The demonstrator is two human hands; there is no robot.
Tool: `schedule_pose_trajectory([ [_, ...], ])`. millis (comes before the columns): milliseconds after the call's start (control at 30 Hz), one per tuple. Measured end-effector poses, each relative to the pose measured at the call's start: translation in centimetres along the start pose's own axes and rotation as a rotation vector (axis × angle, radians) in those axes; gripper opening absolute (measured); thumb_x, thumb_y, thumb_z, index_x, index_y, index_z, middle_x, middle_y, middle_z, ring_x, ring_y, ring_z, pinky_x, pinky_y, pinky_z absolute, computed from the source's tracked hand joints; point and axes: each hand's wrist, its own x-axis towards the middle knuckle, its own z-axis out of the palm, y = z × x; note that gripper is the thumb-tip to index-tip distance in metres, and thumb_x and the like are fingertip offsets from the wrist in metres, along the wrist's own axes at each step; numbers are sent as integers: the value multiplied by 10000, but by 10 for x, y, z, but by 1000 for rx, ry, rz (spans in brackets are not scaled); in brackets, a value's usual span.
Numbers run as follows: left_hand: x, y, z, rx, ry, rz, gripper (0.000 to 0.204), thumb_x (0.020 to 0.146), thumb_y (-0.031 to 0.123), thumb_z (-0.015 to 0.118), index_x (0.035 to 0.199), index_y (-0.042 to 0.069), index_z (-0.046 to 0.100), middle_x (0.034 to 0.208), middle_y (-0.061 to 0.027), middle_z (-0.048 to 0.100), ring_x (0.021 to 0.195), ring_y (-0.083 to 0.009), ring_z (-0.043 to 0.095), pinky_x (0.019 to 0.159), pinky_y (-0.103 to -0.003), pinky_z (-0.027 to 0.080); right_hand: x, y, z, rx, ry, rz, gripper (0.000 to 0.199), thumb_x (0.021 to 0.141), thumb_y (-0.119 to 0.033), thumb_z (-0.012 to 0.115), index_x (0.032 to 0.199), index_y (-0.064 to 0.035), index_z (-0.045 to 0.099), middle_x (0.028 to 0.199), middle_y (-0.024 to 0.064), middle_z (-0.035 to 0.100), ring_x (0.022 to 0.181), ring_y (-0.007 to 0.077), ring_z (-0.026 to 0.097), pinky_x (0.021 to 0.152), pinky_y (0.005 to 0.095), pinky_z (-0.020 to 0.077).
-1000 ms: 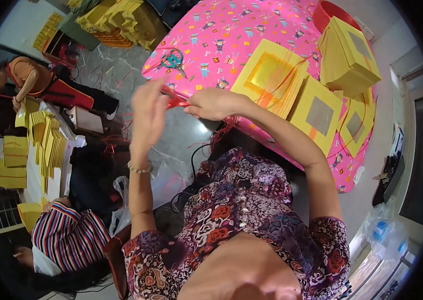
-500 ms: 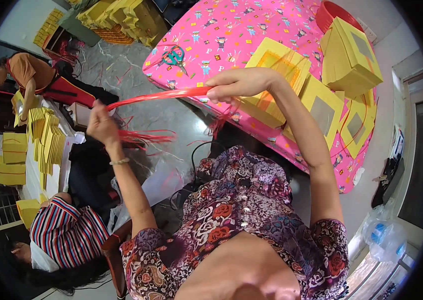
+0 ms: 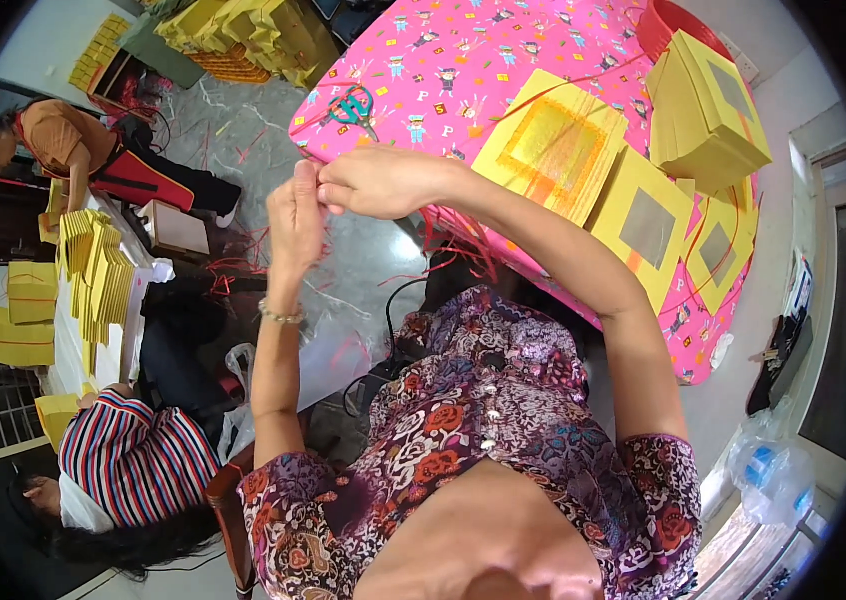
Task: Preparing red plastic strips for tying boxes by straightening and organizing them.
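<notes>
Left of centre, the left hand's grip (image 3: 295, 222) and the right hand's grip (image 3: 378, 182) overlap, hiding whatever is between them. The red strands (image 3: 463, 240) are too tangled to tell apart. Upper right, a yellow box (image 3: 708, 110) covers part of a red basket (image 3: 658, 30), which the top edge crops, like the pink-covered bench (image 3: 488, 50). Upper left, a co-worker's arm (image 3: 78, 185) shows too small to tell what it touches.
</notes>
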Motion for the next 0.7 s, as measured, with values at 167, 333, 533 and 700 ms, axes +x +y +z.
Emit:
schedule_pose_trajectory([
  [167,-2,-18,-14,60,377,161,405,928,164,581,572,26,448,584,74,372,561,-36,307,470,-240,251,-28,36,-13,187,-103,-105,387,968,-341,407,865,-5,571,753,106,582,742,228,561,708,370,439],
  [333,-1,-87,-104,302,772,24,531,959,333,514,550,-5,517,458,52,371,469,-48,343,438,-259,275,-60,57,-44,105,-76,86,388,970,-350,418,880,-6,572,787,93,594,766,227,566,713,361,443],
  [533,1,-62,-67,574,681,281,336,969,260,452,891,4,656,828,-94,639,794,-189,595,711,-314,454,-35,38,-6,-155,106,208,360,947,-338,431,922,-11,578,811,188,608,823,351,602,720,454,450],
  [700,0,12,7,282,206,369,293,972,222,410,971,24,626,837,-117,636,782,-202,612,689,-323,468,-14,1,14,-188,10,147,318,922,-292,429,921,-18,590,812,215,604,802,382,593,698,485,445],
])
